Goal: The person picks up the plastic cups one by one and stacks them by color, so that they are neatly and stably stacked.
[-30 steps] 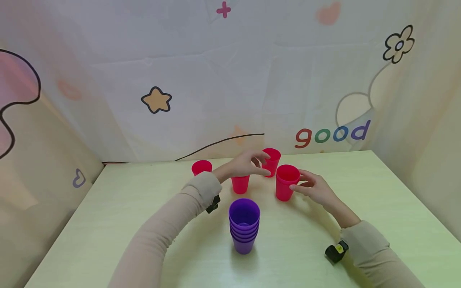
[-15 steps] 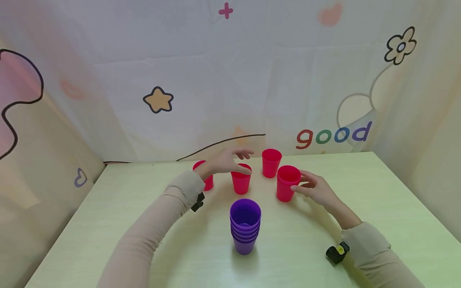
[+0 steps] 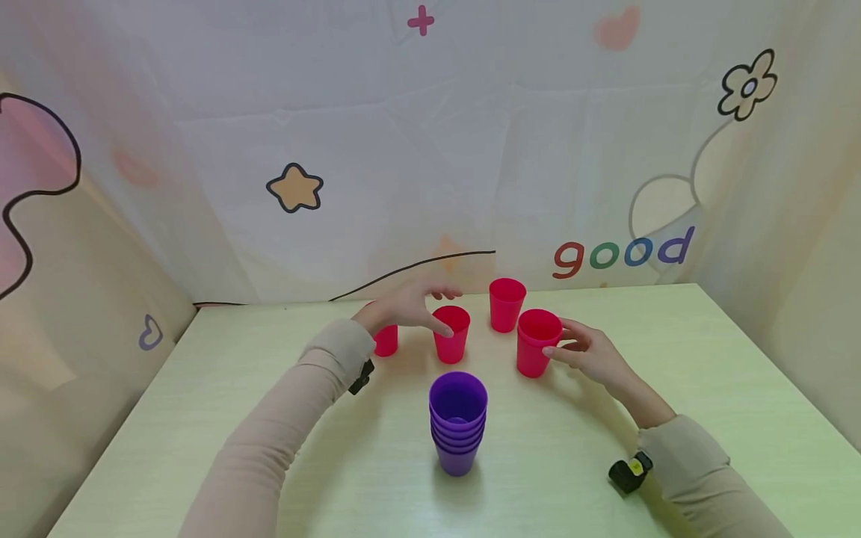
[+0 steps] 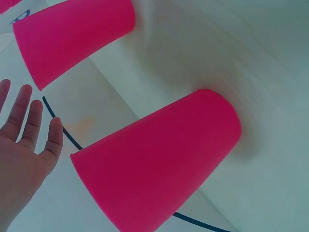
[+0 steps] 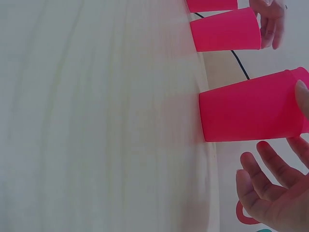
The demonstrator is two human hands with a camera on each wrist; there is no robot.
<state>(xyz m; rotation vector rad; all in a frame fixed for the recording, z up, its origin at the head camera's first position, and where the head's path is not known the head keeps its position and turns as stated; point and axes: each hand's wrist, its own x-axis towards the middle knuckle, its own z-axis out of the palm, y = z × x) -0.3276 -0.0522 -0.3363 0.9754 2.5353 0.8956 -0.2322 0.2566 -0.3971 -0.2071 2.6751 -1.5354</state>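
My left hand hovers over the left red cup, its thumb in front of the rim of the middle red cup. Its fingers are spread and relaxed, holding nothing. In the left wrist view the fingers stay apart from two upright red cups. Near the rim, my right hand pinches a nested stack of red cups between thumb and fingers; the stack stands on the table. The right wrist view shows the thumb against the cup's side, with the other fingers loosely bent below.
A stack of several purple cups stands nearest the viewer, between the forearms. Another red cup is behind the right-hand stack, close to the table's back edge. A printed curtain hangs behind the pale table.
My left hand has moved left, away from the back red cup and past the middle one, uncovering both. The right hand and its red cups have stayed in place.
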